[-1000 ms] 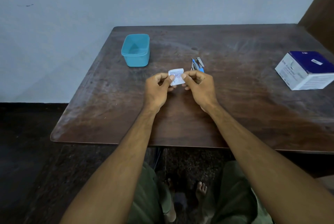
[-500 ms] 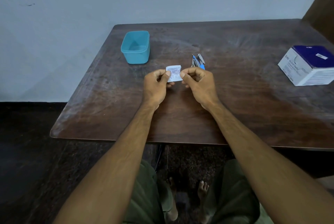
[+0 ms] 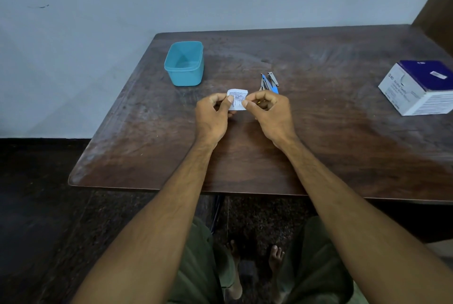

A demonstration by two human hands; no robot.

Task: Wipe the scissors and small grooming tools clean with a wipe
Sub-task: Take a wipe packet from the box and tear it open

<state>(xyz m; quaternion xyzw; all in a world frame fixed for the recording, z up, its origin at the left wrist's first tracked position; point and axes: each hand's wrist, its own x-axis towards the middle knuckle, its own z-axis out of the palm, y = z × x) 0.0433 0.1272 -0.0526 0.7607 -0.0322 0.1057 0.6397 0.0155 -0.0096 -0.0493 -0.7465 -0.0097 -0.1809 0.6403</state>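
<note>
Scissors and the small grooming tools (image 3: 269, 82) lay in a little heap on the desk (image 3: 318, 132), just beyond the right hand (image 3: 270, 113); a nail clipper could be made out, and something with a blue handle, though the pieces were too small to tell apart with certainty. None of them had been touched by a wipe yet, as far as could be seen. Both hands were raised above the desk, each pinching one side of a small white printed sachet (image 3: 237, 99) between thumb and forefinger, the left hand (image 3: 212, 115) at its left edge and the right at its right. It was probably the wipe's packet, not visibly torn open. So the job appeared to stand at its very start: opening the packet, taking out the wipe and cleaning every tool all remained. A teal tub (image 3: 185, 63) sat further left, and a white and blue box (image 3: 419, 88) well off to the right.
</note>
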